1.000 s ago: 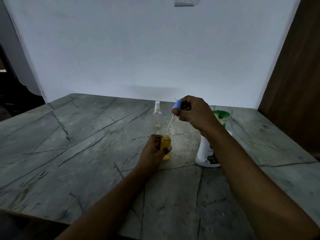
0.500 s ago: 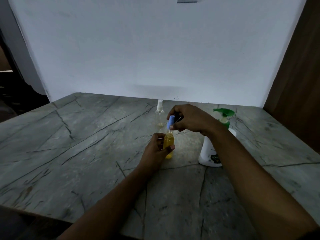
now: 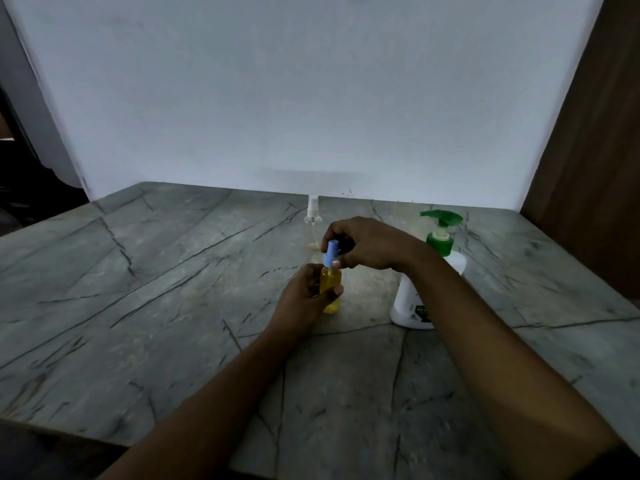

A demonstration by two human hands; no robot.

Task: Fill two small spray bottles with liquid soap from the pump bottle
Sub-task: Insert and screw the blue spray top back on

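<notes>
**A:** What is nearest you?

**B:** Your two bare forearms reach in over a grey veined stone table (image 3: 145,306). Your left hand (image 3: 304,299) is wrapped around a small spray bottle (image 3: 330,284) full of yellow soap, standing upright on the table.

**A:** And your right hand?

**B:** Your right hand (image 3: 367,245) pinches the blue spray cap (image 3: 331,252), seated on that bottle's neck.

**A:** What lies beyond?

**B:** Right of your hands stands the white pump bottle (image 3: 427,282) with its green pump. Farther back, near the wall, a clear spray bottle (image 3: 313,225) stands upright, white cap on.
</notes>
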